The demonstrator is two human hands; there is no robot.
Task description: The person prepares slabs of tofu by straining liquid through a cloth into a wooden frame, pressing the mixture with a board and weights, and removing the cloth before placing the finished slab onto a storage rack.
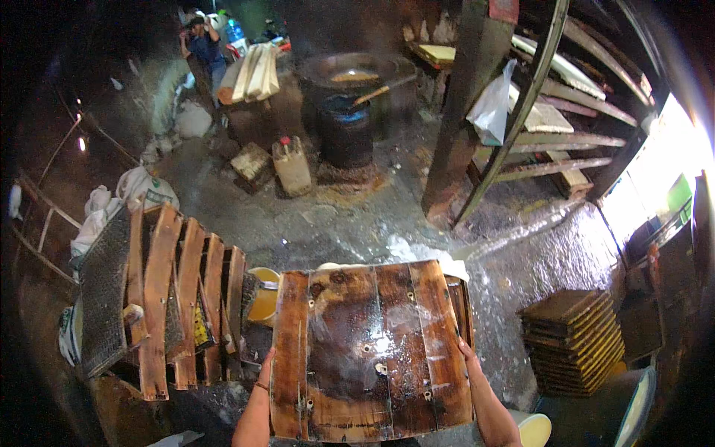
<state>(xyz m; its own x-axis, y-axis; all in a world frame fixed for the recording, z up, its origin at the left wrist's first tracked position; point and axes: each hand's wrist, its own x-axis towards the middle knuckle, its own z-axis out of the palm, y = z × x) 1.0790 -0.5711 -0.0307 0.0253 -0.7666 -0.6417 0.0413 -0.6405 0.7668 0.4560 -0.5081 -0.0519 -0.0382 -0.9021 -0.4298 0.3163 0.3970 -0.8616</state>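
Note:
A wet wooden board [357,335], made of several planks with small holes, spans the space in front of me. My left hand [267,369] grips its left edge, and my right hand [470,363] grips the right edge. Most of my fingers are hidden beneath the board. White cloth [413,254] shows past the far edge. Part of another dark wooden piece [461,302] sticks out behind the board's right side. Close to the left edge is a yellow container [263,304] with a handled tool in it.
Wooden frames with mesh [162,302] stand at the left. To the right is a stack of flat trays [575,341] near a large tub [631,405]. Ahead are a plastic jerrycan [292,170], a large pan on a stove [346,128], and a post [455,123]. A person [205,47] stands far back.

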